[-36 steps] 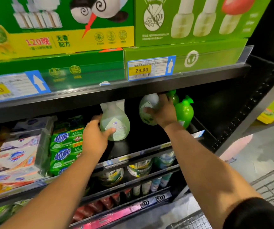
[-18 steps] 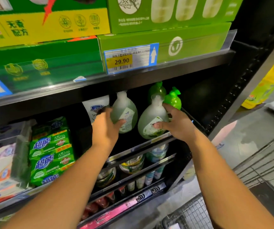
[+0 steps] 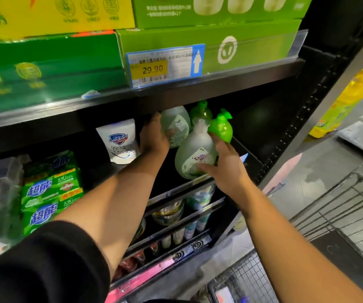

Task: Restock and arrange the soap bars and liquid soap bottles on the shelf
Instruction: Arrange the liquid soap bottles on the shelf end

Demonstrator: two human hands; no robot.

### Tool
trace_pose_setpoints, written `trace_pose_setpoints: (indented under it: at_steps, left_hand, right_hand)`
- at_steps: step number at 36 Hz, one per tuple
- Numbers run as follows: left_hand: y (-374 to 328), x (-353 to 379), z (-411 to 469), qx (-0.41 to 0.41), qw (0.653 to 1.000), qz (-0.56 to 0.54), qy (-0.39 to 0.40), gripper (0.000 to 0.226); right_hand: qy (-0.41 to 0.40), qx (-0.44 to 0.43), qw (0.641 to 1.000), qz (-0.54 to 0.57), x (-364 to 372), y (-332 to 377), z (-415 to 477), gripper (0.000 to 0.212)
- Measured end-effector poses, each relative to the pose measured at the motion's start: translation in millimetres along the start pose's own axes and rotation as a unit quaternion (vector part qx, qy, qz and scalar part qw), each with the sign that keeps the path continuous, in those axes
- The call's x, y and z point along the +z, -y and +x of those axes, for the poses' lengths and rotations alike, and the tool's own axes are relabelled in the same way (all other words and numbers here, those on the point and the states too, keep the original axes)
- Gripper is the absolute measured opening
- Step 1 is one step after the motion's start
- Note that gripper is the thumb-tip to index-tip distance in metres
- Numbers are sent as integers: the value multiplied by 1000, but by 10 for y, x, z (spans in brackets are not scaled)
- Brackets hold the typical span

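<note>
head view: both bare arms reach under the upper shelf [image 3: 220, 88]. the left hand [image 3: 154, 136], its back to the camera, has its fingers wrapped round a pale green liquid soap bottle [image 3: 176, 125] standing deep on the lower shelf [image 3: 171, 193]. the right hand [image 3: 224, 167] grips a second pale bottle [image 3: 194, 156] at that shelf's front edge, thumb across its flowered label, the bottle tilted slightly left. two bright green pump bottles [image 3: 221, 127] stand just behind it, touching the right fingers. a white safeguard pouch [image 3: 121, 143] stands left of the left wrist; stacked green soap bar packs [image 3: 51, 193] sit farther left. above, green cartons [image 3: 209, 47] and a 29.90 price tag [image 3: 165, 66]. a wire cart [image 3: 340, 215] stands at right.
</note>
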State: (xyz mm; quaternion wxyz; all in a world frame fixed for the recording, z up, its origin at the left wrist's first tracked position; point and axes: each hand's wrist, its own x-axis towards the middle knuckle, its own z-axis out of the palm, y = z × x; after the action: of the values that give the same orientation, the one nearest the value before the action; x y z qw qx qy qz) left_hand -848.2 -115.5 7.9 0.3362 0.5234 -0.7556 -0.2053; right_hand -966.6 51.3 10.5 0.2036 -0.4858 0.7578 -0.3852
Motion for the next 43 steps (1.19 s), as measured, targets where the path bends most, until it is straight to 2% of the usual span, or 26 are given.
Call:
trace_pose_setpoints:
  at_steps: [2, 4, 6, 8, 10, 12, 14, 16, 18, 19, 23, 27, 29, 34, 36, 39, 43]
  left_hand:
    - [13, -34, -32, -13, 999, 38, 22, 44]
    - [90, -85, -160, 23, 998, 39, 52, 53]
    - [206, -174, -363, 55, 996, 14, 67, 45]
    - [354, -301, -534, 19, 997, -8, 68, 32]
    - [510, -445, -622, -4, 1000, -6, 21, 22]
    - [644, -639, -657, -18, 997, 6, -72, 20]
    - [712, -808, -652, -52, 987, -15, -153, 34]
    - [768, -882, -583, -78, 979, -51, -179, 51]
    - [793, -908, -455, -104, 981, -77, -141, 77]
    - [768, -925, -384, -117, 982, -96, -116, 82]
    - [574, -941, -250, -165, 977, -132, -22, 61]
    - [496, -927, -260, -185, 974, -129, -25, 46]
    - [482, -912, -295, -175, 975, -130, -42, 36]
    - [500, -836, -477, -137, 984, -71, -93, 62]
    - [442, -883, -442, -149, 983, -69, -82, 59]
    - [384, -957, -299, -188, 980, -64, -21, 57]
    - [345, -1008, -332, -201, 977, -72, 1, 48]
  right_hand:
    - [-49, -4, 999, -23, 125, -14, -79, 101]
    - [-81, -4, 996, -35, 245, 5, -139, 114]
    - [-94, 4, 995, -42, 357, 48, -162, 124]
    - [-112, 4, 992, -58, 436, 75, -135, 126]
    - [-126, 7, 990, -63, 489, 87, -87, 119]
    - [-131, 16, 989, -63, 517, 110, -34, 112]
    - [-124, 31, 990, -66, 535, 126, 27, 108]
    - [-110, 38, 990, -77, 554, 134, 82, 104]
    - [-99, 37, 991, -79, 564, 148, 130, 102]
    - [-95, 41, 992, -78, 554, 171, 152, 101]
    - [-83, 42, 991, -93, 543, 199, 207, 96]
    - [-71, 67, 994, -58, 523, 203, 278, 101]
    - [-66, 62, 992, -86, 532, 217, 323, 101]
    - [-82, 72, 990, -91, 569, 258, 410, 103]
    - [-76, 73, 986, -127, 558, 279, 412, 105]
    - [-74, 58, 991, -95, 573, 222, 481, 89]
    - [-70, 76, 986, -131, 584, 258, 540, 113]
